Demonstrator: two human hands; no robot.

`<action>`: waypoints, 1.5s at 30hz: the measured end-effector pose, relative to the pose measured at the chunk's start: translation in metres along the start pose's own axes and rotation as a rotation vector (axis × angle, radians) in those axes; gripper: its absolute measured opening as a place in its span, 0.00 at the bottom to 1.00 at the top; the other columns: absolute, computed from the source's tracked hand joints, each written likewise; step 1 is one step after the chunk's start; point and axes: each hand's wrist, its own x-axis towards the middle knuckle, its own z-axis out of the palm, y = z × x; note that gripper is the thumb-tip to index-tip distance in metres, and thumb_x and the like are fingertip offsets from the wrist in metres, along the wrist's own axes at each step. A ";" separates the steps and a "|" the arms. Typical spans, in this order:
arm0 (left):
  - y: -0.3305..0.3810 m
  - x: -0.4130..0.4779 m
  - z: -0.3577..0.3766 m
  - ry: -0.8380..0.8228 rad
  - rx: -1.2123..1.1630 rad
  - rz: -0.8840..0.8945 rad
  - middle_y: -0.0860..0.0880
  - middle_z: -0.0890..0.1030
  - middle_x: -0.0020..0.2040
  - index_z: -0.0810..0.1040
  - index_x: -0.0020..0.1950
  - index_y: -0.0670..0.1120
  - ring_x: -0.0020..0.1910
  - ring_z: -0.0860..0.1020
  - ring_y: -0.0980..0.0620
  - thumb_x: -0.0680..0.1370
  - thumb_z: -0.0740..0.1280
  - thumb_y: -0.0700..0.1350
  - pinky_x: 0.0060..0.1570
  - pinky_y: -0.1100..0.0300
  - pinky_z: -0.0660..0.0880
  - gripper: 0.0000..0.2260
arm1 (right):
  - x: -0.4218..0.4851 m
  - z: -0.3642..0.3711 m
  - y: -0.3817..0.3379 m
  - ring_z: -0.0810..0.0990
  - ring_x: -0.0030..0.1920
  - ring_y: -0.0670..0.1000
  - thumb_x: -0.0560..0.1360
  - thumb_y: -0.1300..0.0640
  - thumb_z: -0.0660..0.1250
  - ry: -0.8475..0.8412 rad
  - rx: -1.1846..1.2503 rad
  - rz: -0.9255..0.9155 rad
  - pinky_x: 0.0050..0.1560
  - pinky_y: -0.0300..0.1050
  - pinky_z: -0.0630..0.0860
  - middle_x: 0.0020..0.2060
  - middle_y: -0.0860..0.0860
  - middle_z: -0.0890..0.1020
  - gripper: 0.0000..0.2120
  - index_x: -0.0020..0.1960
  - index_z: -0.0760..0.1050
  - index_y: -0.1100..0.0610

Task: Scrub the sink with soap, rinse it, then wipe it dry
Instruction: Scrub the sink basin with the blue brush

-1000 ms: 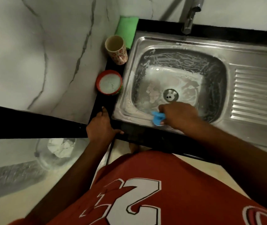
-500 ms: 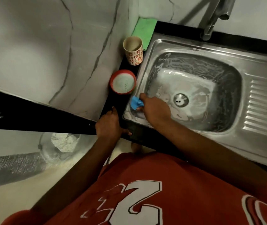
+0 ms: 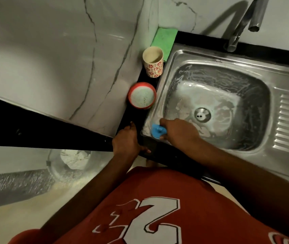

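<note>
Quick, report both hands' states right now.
Left hand: open, resting on the black counter.
Right hand: gripping the blue scrubber against the soapy sink.

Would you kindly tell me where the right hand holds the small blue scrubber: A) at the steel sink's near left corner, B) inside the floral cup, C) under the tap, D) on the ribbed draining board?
A: the right hand grips the small blue scrubber on the stainless steel sink's near left corner.

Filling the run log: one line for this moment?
soap-scrub stage | right hand grips blue scrubber, sink near-left corner | left hand on counter edge
</note>
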 end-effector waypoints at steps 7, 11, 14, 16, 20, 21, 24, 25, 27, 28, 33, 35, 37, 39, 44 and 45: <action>-0.004 0.003 -0.001 -0.020 -0.011 0.048 0.46 0.75 0.72 0.58 0.83 0.45 0.69 0.76 0.44 0.54 0.81 0.73 0.55 0.49 0.79 0.67 | 0.022 -0.075 -0.007 0.82 0.40 0.60 0.72 0.37 0.72 0.351 -0.029 -0.101 0.35 0.44 0.67 0.40 0.54 0.83 0.20 0.58 0.74 0.45; -0.004 0.005 -0.002 -0.031 0.007 0.078 0.45 0.74 0.74 0.57 0.84 0.45 0.70 0.75 0.45 0.55 0.81 0.73 0.57 0.49 0.79 0.66 | 0.075 -0.088 -0.039 0.82 0.42 0.63 0.75 0.42 0.69 0.427 -0.066 -0.109 0.35 0.48 0.71 0.43 0.57 0.83 0.19 0.63 0.71 0.46; -0.005 0.008 -0.002 -0.027 0.025 0.096 0.45 0.74 0.74 0.57 0.84 0.44 0.70 0.75 0.44 0.56 0.81 0.72 0.58 0.49 0.79 0.66 | 0.106 -0.077 -0.049 0.83 0.46 0.63 0.79 0.46 0.66 0.321 -0.145 -0.080 0.38 0.50 0.72 0.48 0.56 0.83 0.16 0.66 0.71 0.47; -0.006 0.010 -0.001 -0.028 0.025 0.101 0.45 0.74 0.73 0.57 0.83 0.44 0.70 0.75 0.44 0.56 0.81 0.72 0.57 0.49 0.79 0.66 | 0.114 -0.066 -0.051 0.83 0.48 0.62 0.80 0.45 0.63 0.282 -0.208 -0.073 0.39 0.50 0.71 0.50 0.56 0.82 0.17 0.67 0.71 0.47; -0.009 0.011 0.003 -0.021 0.001 0.114 0.45 0.75 0.73 0.57 0.84 0.44 0.69 0.76 0.44 0.56 0.81 0.72 0.56 0.47 0.79 0.66 | 0.116 -0.052 -0.043 0.82 0.48 0.61 0.80 0.45 0.62 0.294 -0.225 -0.086 0.43 0.51 0.77 0.49 0.56 0.81 0.19 0.70 0.71 0.47; -0.010 0.012 0.004 -0.020 -0.007 0.118 0.45 0.74 0.73 0.57 0.84 0.44 0.69 0.75 0.44 0.56 0.81 0.72 0.57 0.47 0.79 0.66 | 0.115 -0.051 -0.043 0.82 0.48 0.62 0.80 0.45 0.62 0.306 -0.221 -0.088 0.44 0.51 0.77 0.49 0.56 0.81 0.20 0.71 0.71 0.47; -0.013 0.013 0.006 -0.030 -0.012 0.131 0.45 0.74 0.73 0.56 0.84 0.44 0.69 0.75 0.44 0.56 0.81 0.72 0.57 0.47 0.80 0.66 | 0.112 -0.050 -0.043 0.82 0.47 0.62 0.79 0.44 0.65 0.318 -0.190 -0.058 0.43 0.51 0.76 0.49 0.57 0.82 0.20 0.69 0.72 0.49; -0.013 0.013 0.006 -0.035 -0.007 0.133 0.45 0.74 0.73 0.56 0.84 0.44 0.69 0.75 0.44 0.56 0.81 0.72 0.57 0.46 0.80 0.66 | 0.111 -0.050 -0.042 0.82 0.46 0.62 0.78 0.44 0.67 0.356 -0.158 -0.048 0.41 0.50 0.75 0.47 0.57 0.82 0.20 0.67 0.73 0.49; -0.014 0.013 0.006 -0.040 0.000 0.140 0.45 0.73 0.74 0.55 0.84 0.45 0.69 0.75 0.44 0.56 0.80 0.73 0.58 0.46 0.80 0.67 | 0.109 -0.054 -0.042 0.82 0.43 0.62 0.75 0.43 0.70 0.441 -0.039 -0.025 0.37 0.48 0.72 0.44 0.57 0.83 0.20 0.63 0.74 0.50; -0.014 0.013 0.006 -0.038 0.003 0.144 0.45 0.73 0.74 0.55 0.84 0.45 0.70 0.74 0.44 0.56 0.80 0.73 0.59 0.46 0.80 0.67 | 0.107 -0.055 -0.041 0.82 0.43 0.61 0.74 0.42 0.71 0.450 0.020 -0.016 0.37 0.48 0.71 0.44 0.56 0.84 0.21 0.62 0.75 0.49; -0.010 0.009 0.005 0.000 0.031 0.196 0.47 0.73 0.74 0.54 0.84 0.46 0.70 0.74 0.45 0.60 0.80 0.71 0.58 0.48 0.79 0.63 | 0.088 -0.062 -0.029 0.82 0.46 0.51 0.72 0.42 0.75 0.377 0.431 0.044 0.43 0.45 0.74 0.47 0.49 0.85 0.19 0.59 0.78 0.48; -0.005 0.004 0.006 0.044 0.040 0.241 0.48 0.75 0.70 0.57 0.84 0.48 0.67 0.76 0.45 0.62 0.80 0.69 0.55 0.49 0.80 0.59 | 0.072 -0.071 -0.018 0.80 0.40 0.44 0.72 0.47 0.78 0.413 0.743 0.066 0.42 0.40 0.73 0.43 0.45 0.83 0.15 0.55 0.78 0.48; 0.009 -0.006 0.007 0.082 0.034 0.314 0.49 0.76 0.68 0.59 0.83 0.49 0.65 0.77 0.46 0.65 0.78 0.69 0.54 0.50 0.80 0.54 | 0.044 -0.074 0.010 0.76 0.31 0.41 0.73 0.52 0.78 0.399 0.967 0.099 0.34 0.37 0.71 0.36 0.43 0.80 0.13 0.52 0.78 0.54; 0.031 -0.017 0.011 0.087 0.035 0.387 0.49 0.75 0.69 0.57 0.84 0.49 0.67 0.76 0.46 0.68 0.75 0.71 0.56 0.50 0.79 0.53 | 0.003 -0.075 0.052 0.72 0.29 0.45 0.73 0.52 0.77 0.321 1.016 0.166 0.30 0.39 0.70 0.34 0.48 0.79 0.15 0.53 0.78 0.58; 0.103 -0.042 0.029 0.076 -0.011 0.434 0.50 0.77 0.66 0.59 0.84 0.49 0.65 0.76 0.47 0.68 0.73 0.73 0.54 0.51 0.78 0.53 | -0.126 -0.062 0.176 0.82 0.40 0.55 0.69 0.39 0.75 0.080 0.444 0.249 0.43 0.53 0.77 0.40 0.55 0.84 0.20 0.53 0.79 0.51; 0.115 -0.046 0.033 0.064 -0.031 0.431 0.50 0.78 0.66 0.60 0.84 0.49 0.65 0.76 0.47 0.67 0.74 0.73 0.55 0.51 0.77 0.53 | -0.152 -0.057 0.197 0.83 0.44 0.57 0.69 0.36 0.75 0.089 0.287 0.280 0.45 0.52 0.77 0.43 0.54 0.85 0.21 0.54 0.80 0.49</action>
